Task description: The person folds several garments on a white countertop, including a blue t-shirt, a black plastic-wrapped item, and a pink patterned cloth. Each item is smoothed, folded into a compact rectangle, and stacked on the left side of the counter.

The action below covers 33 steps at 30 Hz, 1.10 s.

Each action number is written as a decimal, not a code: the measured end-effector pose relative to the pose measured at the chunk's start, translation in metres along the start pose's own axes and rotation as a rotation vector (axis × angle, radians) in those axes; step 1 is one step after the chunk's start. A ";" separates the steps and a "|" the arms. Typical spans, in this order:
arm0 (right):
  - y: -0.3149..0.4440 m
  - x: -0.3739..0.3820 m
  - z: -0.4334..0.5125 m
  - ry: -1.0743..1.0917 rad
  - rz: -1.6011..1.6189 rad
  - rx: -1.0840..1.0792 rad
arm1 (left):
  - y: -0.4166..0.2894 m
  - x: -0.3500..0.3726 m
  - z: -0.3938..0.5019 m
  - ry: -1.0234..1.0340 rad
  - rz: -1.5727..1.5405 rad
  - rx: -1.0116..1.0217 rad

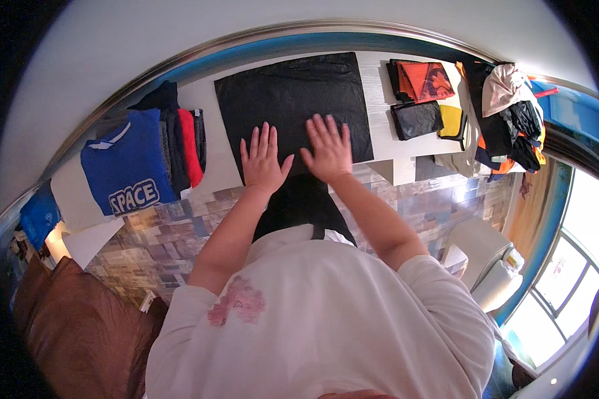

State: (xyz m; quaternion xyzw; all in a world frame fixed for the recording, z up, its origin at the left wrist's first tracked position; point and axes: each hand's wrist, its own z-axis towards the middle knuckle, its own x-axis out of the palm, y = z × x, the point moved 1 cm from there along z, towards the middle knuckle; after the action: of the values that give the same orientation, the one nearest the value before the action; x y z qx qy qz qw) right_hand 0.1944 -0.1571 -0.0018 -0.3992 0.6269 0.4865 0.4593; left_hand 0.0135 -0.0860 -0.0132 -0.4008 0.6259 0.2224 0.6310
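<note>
A black sheet of thin, slightly wrinkled material (289, 90), perhaps a plastic bag, is spread over a pale wooden table (377, 75). My left hand (263, 157) rests palm down near its front edge, fingers a little apart and thumb out to the right. My right hand (328, 148) is also palm down over the sheet, right of the left hand, its outline slightly blurred. Neither hand holds anything. Both point toward the far side of the table.
Left of the sheet lie folded garments, among them a blue one with printed lettering (130, 159) and a red one (189, 149). On the right are a folded red bag (424, 81), a folded black packet (417, 120), a yellow piece (450, 121) and heaped clothes (511, 114).
</note>
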 end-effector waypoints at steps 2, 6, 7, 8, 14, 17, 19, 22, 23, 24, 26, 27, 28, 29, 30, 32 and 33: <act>-0.026 -0.005 -0.006 -0.014 -0.043 0.047 | -0.001 -0.003 -0.002 0.024 0.033 0.003; -0.075 -0.009 -0.018 -0.003 -0.130 0.131 | 0.002 -0.003 0.006 -0.007 -0.006 0.028; -0.083 -0.008 -0.021 -0.008 -0.143 0.153 | 0.003 -0.004 0.009 -0.013 -0.008 0.033; -0.086 -0.004 -0.022 -0.006 -0.166 0.165 | 0.004 -0.004 0.012 -0.019 -0.010 0.038; -0.042 -0.012 -0.003 0.031 -0.145 0.091 | 0.008 -0.016 0.023 0.099 0.053 0.015; 0.010 -0.010 0.016 0.015 0.016 -0.213 | 0.007 -0.017 0.022 0.125 0.038 -0.002; 0.023 0.001 0.034 0.054 -0.061 -0.255 | 0.008 -0.013 0.020 0.131 0.038 0.001; 0.012 0.004 0.047 0.074 -0.083 -0.276 | 0.012 -0.016 0.018 0.139 0.019 -0.023; 0.005 0.003 0.047 0.077 -0.066 -0.294 | 0.014 -0.017 0.017 0.141 0.010 -0.035; -0.001 -0.003 0.048 0.087 -0.063 -0.262 | 0.018 -0.015 0.015 0.109 0.002 -0.121; -0.015 -0.007 0.045 0.081 -0.084 -0.211 | 0.029 -0.015 0.007 0.097 0.062 -0.233; -0.021 -0.009 0.044 0.077 -0.095 -0.186 | 0.035 -0.017 0.003 0.090 0.093 -0.290; -0.026 -0.009 0.043 0.095 -0.125 -0.184 | 0.046 -0.012 -0.001 0.049 0.089 -0.304; -0.028 -0.009 0.043 0.101 -0.131 -0.193 | 0.052 -0.006 -0.004 0.007 0.095 -0.320; -0.028 -0.011 0.044 0.106 -0.138 -0.200 | 0.055 -0.003 -0.005 -0.035 0.101 -0.333; -0.027 -0.012 0.045 0.112 -0.148 -0.210 | 0.058 0.003 -0.010 -0.095 0.096 -0.354; -0.028 -0.011 0.044 0.101 -0.142 -0.208 | 0.054 -0.001 -0.010 -0.086 0.053 -0.319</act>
State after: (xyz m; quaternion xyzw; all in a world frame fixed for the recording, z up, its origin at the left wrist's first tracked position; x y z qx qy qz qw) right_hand 0.2325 -0.1189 -0.0025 -0.5121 0.5655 0.4944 0.4166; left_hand -0.0351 -0.0627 -0.0233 -0.4695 0.5653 0.3524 0.5795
